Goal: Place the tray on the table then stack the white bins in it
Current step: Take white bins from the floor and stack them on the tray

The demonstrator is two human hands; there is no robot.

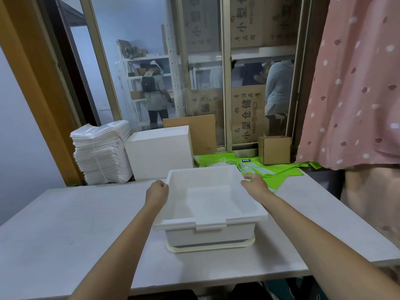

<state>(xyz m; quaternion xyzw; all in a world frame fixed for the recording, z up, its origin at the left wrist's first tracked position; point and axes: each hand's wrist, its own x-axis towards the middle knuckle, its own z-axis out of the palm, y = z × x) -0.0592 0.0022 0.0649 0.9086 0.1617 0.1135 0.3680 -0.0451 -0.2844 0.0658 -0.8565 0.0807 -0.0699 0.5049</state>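
Observation:
A white bin point(207, 200) sits in the middle of the pale table point(65, 224), its base inside a shallow cream tray point(249, 245) whose rim shows under the bin's front. My left hand point(157, 191) grips the bin's left rim near the far corner. On the opposite rim, also near the far corner, my right hand point(254, 184) holds on with curled fingers. The bin's inside holds nothing.
Behind the bin stand a white box point(159, 152) and a stack of white wrapped packs point(101, 154). Green bags point(279, 169) and a small cardboard box point(275, 149) lie at the back right. A pink curtain point(355, 87) hangs at right. People stand beyond the window.

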